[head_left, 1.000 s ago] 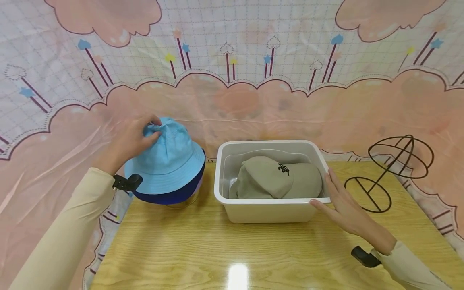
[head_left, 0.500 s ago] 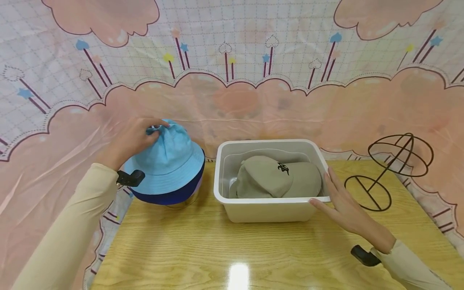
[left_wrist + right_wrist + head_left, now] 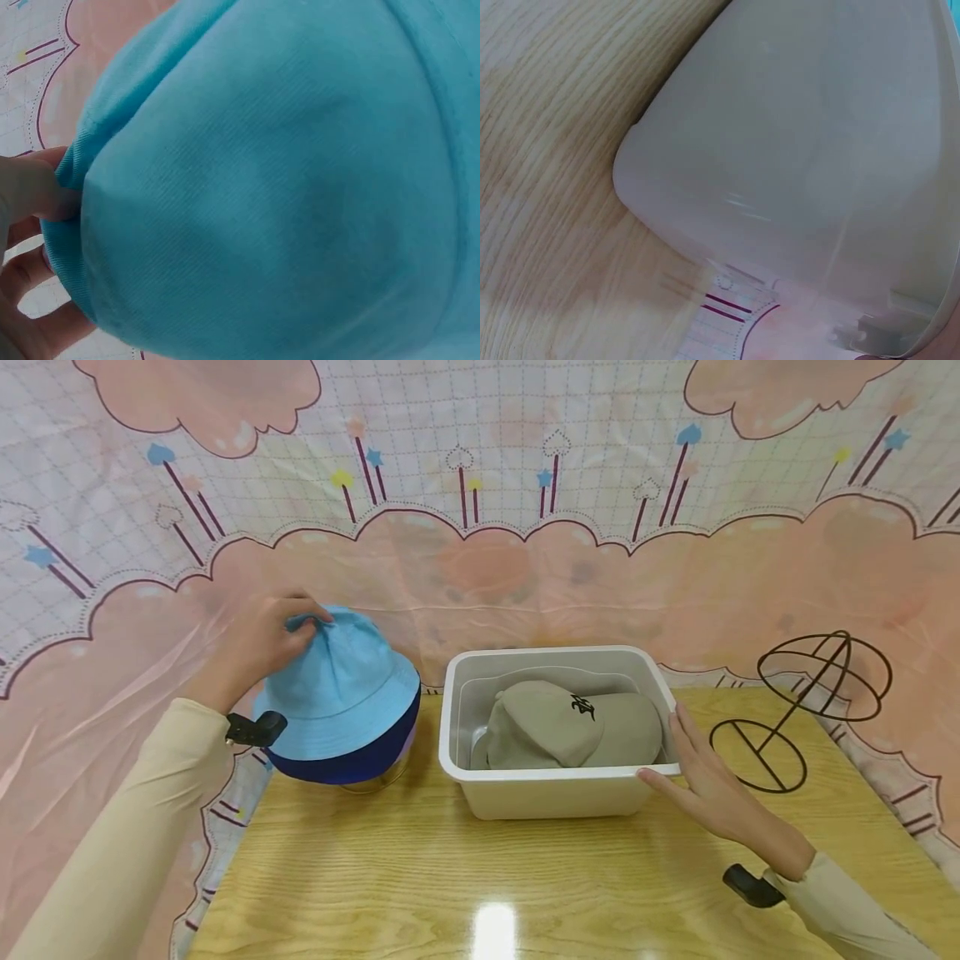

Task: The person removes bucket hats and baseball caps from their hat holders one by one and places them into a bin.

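Observation:
In the head view a light blue bucket hat sits on top of a navy hat, over a stand whose round base shows beneath. My left hand pinches the crown of the light blue hat, bunching the cloth. Up close in the left wrist view, the thumb and fingers have the fabric between them. My right hand rests with straight fingers against the right front corner of a white plastic bin. Inside the bin lies a khaki baseball cap with dark embroidery.
A black wire hat stand is on the right of the wooden table, beyond my right hand. A patterned cloth backdrop hangs right behind the table. The bin takes up the middle, between the hats and the wire stand.
My left hand has shifted slightly right and then back left, the pinched crown moving with it. The right hand stays on the bin. The whole view has drifted a little.

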A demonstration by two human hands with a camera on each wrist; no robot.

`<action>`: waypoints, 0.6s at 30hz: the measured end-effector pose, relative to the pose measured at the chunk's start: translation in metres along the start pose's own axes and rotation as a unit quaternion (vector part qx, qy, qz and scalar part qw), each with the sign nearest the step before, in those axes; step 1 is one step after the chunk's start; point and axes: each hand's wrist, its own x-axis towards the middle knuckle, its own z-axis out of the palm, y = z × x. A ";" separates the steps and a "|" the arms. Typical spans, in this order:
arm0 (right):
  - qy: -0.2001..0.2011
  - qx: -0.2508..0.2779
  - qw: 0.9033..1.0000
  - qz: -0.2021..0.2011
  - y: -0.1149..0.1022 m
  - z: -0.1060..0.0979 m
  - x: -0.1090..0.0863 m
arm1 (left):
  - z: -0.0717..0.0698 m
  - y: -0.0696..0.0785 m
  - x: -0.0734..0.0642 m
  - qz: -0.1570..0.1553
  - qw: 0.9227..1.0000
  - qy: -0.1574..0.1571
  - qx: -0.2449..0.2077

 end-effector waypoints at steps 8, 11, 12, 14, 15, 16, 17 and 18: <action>0.001 0.003 1.000 0.002 -0.001 0.000 0.000 | -0.015 0.001 0.004 0.019 0.998 0.047 0.036; 0.000 0.003 1.000 0.004 0.000 0.000 -0.001 | -0.022 0.003 0.005 0.025 0.997 0.061 0.043; 0.000 0.002 1.000 0.005 0.000 0.000 -0.001 | -0.023 0.003 0.006 0.025 0.997 0.065 0.043; -0.001 0.001 1.000 0.005 0.000 0.000 -0.001 | -0.027 0.004 0.008 0.025 0.996 0.070 0.049; -0.002 0.001 1.000 0.004 0.001 0.000 -0.001 | -0.028 0.005 0.009 0.028 0.996 0.072 0.051; -0.002 0.001 1.000 0.004 0.001 0.000 -0.001 | -0.029 0.007 0.009 0.029 0.996 0.075 0.049; -0.002 0.001 1.000 0.004 0.001 0.000 -0.001 | -0.030 0.008 0.010 0.031 0.995 0.077 0.048; -0.002 0.001 1.000 0.004 0.001 0.000 -0.001 | -0.031 0.009 0.012 0.033 0.995 0.079 0.047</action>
